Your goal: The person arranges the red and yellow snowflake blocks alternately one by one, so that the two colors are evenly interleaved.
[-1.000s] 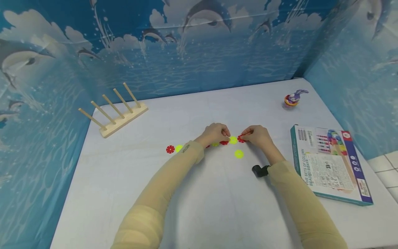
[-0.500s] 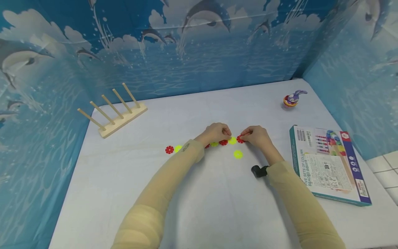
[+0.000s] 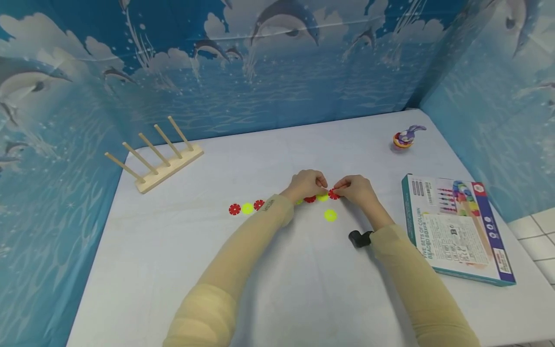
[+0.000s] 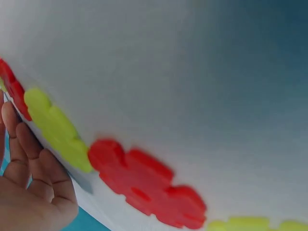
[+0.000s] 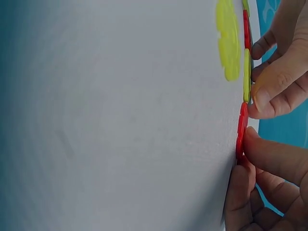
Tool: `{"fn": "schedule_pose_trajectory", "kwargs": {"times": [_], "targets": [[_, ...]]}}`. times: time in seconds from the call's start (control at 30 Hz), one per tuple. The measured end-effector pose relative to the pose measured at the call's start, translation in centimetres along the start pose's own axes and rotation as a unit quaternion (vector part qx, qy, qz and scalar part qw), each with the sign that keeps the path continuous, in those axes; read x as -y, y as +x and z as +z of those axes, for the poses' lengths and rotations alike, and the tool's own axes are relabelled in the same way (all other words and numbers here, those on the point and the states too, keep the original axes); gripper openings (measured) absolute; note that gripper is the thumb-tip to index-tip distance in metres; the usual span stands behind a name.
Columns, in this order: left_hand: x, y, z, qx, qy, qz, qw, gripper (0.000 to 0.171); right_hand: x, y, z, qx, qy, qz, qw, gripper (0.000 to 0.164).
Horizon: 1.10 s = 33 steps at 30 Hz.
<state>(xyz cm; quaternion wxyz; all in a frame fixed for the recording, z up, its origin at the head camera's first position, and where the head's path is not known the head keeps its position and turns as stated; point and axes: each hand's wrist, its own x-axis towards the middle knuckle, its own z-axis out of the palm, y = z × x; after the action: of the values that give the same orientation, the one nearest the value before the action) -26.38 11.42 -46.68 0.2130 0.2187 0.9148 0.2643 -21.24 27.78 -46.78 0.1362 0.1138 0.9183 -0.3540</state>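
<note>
Red and yellow flower-shaped discs form an alternating row on the white table [image 3: 282, 270]. At the row's right end my right hand [image 3: 357, 189] pinches a red disc [image 5: 241, 130] by its edge, between thumb and fingers. My left hand [image 3: 305, 184] is just left of it, fingers curled and thumb tip against the index finger. Its fingertips are right by the joint between that red disc and the neighbouring yellow disc [image 5: 247, 77]. A separate yellow disc [image 3: 330, 215] lies nearer me. Part of the row is hidden under my left forearm.
A wooden stand with several pegs [image 3: 169, 168] is at the back left. On the right lies a printed toy box [image 3: 457, 231], with a small purple bunny figure [image 3: 404, 138] behind it. A dolphin-print curtain [image 3: 260, 96] surrounds the table's back and sides.
My left hand has shifted slightly to the right, toward the red disc at the row's end, uncovering more discs on the left. My right hand stays on the red disc.
</note>
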Motion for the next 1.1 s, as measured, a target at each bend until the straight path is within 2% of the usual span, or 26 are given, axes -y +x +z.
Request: {"fn": "schedule_pose_trajectory", "kwargs": {"times": [0.27, 0.63, 0.97, 1.1], "targets": [[-0.5, -0.2, 0.2, -0.026, 0.044, -0.005, 0.9987, 0.024, 0.1, 0.0, 0.0, -0.006, -0.001, -0.013, 1.000, 0.022], [-0.6, -0.3, 0.2, -0.026, 0.036, -0.009, 0.9990, 0.022, 0.0, -0.4, 0.1, -0.007, -0.002, -0.005, 1.000, 0.024], [-0.4, -0.1, 0.5, -0.025, 0.024, -0.009, 0.9994, 0.017, 0.4, -3.1, -0.4, -0.011, 0.009, -0.010, 1.000, 0.027], [-0.4, -0.1, 0.5, -0.025, 0.023, -0.011, 0.9993, 0.016, 0.5, -4.1, -0.4, 0.015, 0.005, -0.011, 1.000, 0.029]]}}
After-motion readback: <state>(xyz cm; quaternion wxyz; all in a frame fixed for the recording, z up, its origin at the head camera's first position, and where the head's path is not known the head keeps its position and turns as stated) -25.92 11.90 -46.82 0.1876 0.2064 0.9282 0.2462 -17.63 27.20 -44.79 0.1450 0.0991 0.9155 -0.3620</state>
